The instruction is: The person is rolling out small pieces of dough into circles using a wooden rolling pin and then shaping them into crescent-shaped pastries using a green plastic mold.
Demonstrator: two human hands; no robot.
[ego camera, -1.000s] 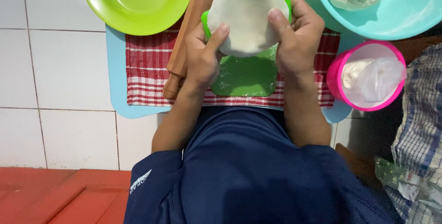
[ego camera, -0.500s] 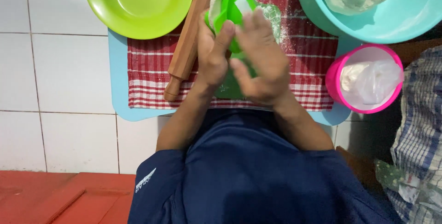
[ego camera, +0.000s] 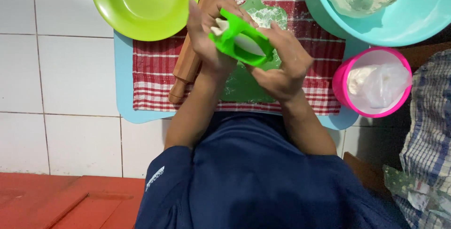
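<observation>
You gripped the folded green dumpling mould with both your left hand and right hand, fingers clamped tight around it, pressing dough shut above the checked cloth.

The white tiled floor carries a light-blue mat, a red plank and a checked cloth bundle.

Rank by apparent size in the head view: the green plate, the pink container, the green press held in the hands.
1. green plate, cut off at the top edge
2. pink container
3. green press, held nearer the camera in the left hand and right hand, so likely smaller still
</observation>
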